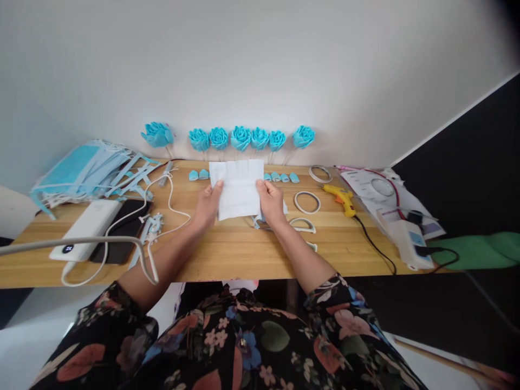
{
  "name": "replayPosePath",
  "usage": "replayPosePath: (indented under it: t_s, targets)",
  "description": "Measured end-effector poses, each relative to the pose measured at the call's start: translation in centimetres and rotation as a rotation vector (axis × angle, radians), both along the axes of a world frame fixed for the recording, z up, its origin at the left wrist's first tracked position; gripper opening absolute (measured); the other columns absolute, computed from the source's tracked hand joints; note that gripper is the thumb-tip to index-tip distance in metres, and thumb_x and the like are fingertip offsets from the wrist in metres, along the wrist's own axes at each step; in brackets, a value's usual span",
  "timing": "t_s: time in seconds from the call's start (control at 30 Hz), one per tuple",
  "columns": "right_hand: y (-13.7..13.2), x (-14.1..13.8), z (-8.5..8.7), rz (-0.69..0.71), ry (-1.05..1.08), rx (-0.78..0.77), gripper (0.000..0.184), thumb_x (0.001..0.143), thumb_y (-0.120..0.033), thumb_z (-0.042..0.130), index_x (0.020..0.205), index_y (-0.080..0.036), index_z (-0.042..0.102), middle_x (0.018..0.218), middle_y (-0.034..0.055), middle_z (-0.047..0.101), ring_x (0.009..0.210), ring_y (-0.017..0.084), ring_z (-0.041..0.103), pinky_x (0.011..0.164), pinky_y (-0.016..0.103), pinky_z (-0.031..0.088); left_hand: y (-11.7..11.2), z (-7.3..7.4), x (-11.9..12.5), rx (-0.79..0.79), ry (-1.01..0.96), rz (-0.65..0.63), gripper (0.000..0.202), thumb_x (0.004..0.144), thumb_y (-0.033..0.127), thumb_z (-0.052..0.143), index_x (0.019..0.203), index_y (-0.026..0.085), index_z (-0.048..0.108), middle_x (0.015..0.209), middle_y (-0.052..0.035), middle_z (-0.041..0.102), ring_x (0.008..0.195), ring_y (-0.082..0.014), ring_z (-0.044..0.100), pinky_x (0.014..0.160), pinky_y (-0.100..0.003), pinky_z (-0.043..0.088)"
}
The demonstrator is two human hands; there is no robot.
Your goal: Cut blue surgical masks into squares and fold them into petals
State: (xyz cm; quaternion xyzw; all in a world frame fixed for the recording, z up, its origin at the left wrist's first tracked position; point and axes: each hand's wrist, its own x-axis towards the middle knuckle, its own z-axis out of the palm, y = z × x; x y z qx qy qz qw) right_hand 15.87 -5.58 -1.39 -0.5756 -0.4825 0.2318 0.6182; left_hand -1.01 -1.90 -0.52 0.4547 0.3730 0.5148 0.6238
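My left hand (pixel 208 206) and my right hand (pixel 271 203) hold a white rectangular sheet (pixel 239 187), probably a mask layer, upright between them above the wooden table (pixel 244 249). Each thumb presses on a side edge of the sheet. Behind it lies a row of small blue folded pieces (pixel 280 177). Several blue fabric roses (pixel 241 137) lean on the wall at the back.
A pile of blue face masks (pixel 81 170) and cut strips lies at the left. A white power bank (pixel 87 227) with cable sits front left. Tape rings (pixel 307 202), a yellow glue gun (pixel 341 197) and a power strip (pixel 408 241) lie at the right.
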Motion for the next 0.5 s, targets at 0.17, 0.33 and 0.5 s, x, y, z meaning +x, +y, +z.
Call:
replayPosePath:
  t_s: [0.17, 0.33, 0.5]
  targets:
    - [0.2, 0.4, -0.2, 0.024, 0.023, -0.015, 0.048, 0.09, -0.058, 0.053, 0.065, -0.022, 0.035, 0.066, -0.0048, 0.026, 0.063, 0.01, 0.027, 0.058, 0.025, 0.026, 0.4, 0.0, -0.2, -0.081, -0.149, -0.098, 0.053, 0.071, 0.056, 0.082, 0.101, 0.014, 0.069, 0.101, -0.012, 0.077, 0.114, -0.0336, 0.069, 0.096, -0.042, 0.058]
    - [0.0, 0.3, 0.3, 0.037, -0.018, -0.022, 0.049, 0.09, -0.059, 0.052, 0.063, -0.022, 0.035, 0.065, -0.0045, 0.027, 0.064, 0.011, 0.029, 0.059, 0.024, 0.028, 0.1, 0.2, -0.3, -0.303, -0.238, -0.355, 0.056, 0.075, 0.052, 0.08, 0.116, 0.015, 0.068, 0.12, -0.0149, 0.073, 0.129, -0.0376, 0.059, 0.11, -0.05, 0.05]
    - [-0.5, -0.5, 0.5, 0.117, -0.122, -0.038, 0.046, 0.091, -0.056, 0.051, 0.063, -0.021, 0.04, 0.063, -0.0047, 0.031, 0.062, 0.011, 0.032, 0.059, 0.024, 0.029, -0.8, 0.6, 0.0, -0.285, -0.132, -0.408, 0.056, 0.07, 0.029, 0.086, 0.121, 0.017, 0.067, 0.122, -0.0123, 0.074, 0.125, -0.0351, 0.063, 0.108, -0.048, 0.053]
